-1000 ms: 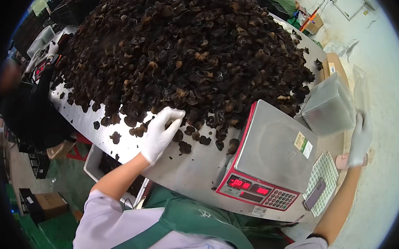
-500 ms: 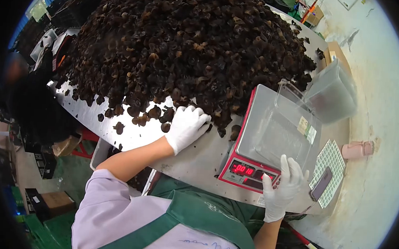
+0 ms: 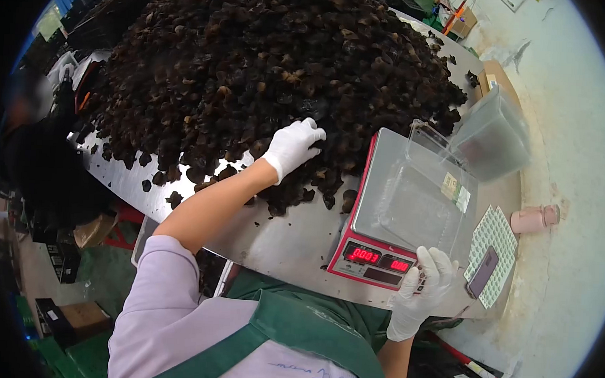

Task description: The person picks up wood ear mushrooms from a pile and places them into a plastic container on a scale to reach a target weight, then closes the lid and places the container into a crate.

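A large heap of dark brown wood ear mushrooms [image 3: 267, 71] covers the metal table. At the heap's front slope is my left hand [image 3: 294, 147], white-gloved, with its thumb apart from its bent fingers and nothing visible in it. My right hand [image 3: 422, 291], also gloved, is at the right front corner of the red-and-grey digital scale [image 3: 363, 223], by its keys, thumb and fingers apart. A clear plastic container [image 3: 421, 202] with a label lies on the scale's plate. The red display reads about 0.003 on the left.
Right of the scale stand clear plastic tubs [image 3: 493, 134], a pale green sheet of round stickers [image 3: 502, 230], a phone [image 3: 483, 270] and a pink bottle [image 3: 535, 219]. Loose mushroom pieces dot the table [image 3: 235, 237]. Another person in black [image 3: 51, 162] is at the left.
My left hand has moved forward and slightly right, up onto the heap. My right hand has lowered a little toward the scale's keys. The display went from about -0.018 to 0.003.
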Motion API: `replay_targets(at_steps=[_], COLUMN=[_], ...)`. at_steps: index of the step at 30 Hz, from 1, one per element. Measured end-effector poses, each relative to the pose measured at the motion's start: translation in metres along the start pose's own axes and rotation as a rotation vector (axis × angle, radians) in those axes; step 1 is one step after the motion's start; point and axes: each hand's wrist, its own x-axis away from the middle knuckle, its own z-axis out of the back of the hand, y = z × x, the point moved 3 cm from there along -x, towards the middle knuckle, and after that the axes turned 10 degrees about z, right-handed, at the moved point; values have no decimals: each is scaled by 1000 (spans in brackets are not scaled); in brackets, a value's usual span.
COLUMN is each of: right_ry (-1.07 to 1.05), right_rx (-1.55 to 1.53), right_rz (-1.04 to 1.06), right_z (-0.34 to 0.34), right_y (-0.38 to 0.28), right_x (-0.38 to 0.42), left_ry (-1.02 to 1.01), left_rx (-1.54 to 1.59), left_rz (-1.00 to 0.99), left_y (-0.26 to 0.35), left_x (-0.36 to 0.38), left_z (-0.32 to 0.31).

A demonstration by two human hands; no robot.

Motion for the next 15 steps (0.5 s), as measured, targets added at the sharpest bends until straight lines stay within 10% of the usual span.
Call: replay_targets(at_steps=[7,11,15], right_ry=[-63,-53,-18], right_rx=[-85,-123,-115], right_rz=[30,59,46], right_z=[-11,-14,-13], right_y=[-13,-20,-16], right_x=[1,-11,-13], left_ry=[239,-211,-448], left_rx=[526,1641,2144], left_rz=[42,577,690], left_y=[-12,-27,-17], left_x=[48,60,62], left_z=[58,61,50])
